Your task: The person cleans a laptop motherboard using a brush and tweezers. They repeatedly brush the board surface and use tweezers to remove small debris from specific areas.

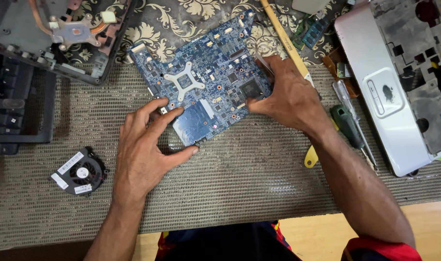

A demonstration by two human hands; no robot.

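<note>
- A black cooling fan lies apart on the grey mesh mat, left of both hands.
- Left hand: fingers spread wide, fingertips and thumb pinching the near-left edge of the blue circuit board.
- The board lies flat mid-mat, its far end over the patterned cloth.
- Right hand: thumb on the board's right edge; its fingers cover whatever they press, so the grasp there cannot be told.
- Screwdrivers lie partly hidden behind the right wrist.
- A silver laptop shell is cut off at the right.
</note>
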